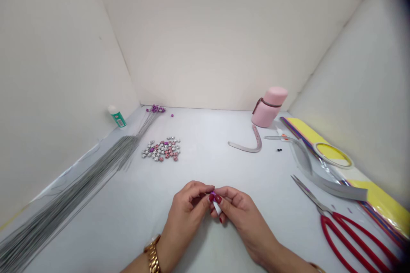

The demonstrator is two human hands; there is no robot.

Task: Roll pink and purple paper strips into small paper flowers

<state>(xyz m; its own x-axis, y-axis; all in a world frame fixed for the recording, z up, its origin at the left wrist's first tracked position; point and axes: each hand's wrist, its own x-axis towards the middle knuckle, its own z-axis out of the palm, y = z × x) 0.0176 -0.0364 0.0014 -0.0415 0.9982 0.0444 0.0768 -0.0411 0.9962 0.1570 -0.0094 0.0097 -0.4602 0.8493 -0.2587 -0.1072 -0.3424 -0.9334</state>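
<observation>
Near the front middle of the table, my left hand [189, 208] and my right hand [237, 212] meet with fingertips pinched together. Between them is a small strip-like piece [217, 208], white at its lower end and purple at the top. Both thumbs press on its purple part. The fingers cover most of it, so I cannot tell its exact kind. Beyond my left hand lies a loose pile of small silver, pink and purple beads [163, 150].
Thin grey wires [92, 175] lie along the left, some tipped with purple clusters [156, 108]. A glue stick [117, 117] stands behind them. Rightward are a pink flask [267, 111], a curved strip [246, 149], red-handled scissors [326, 211], a tape roll [333, 155] and yellow sheets [378, 196].
</observation>
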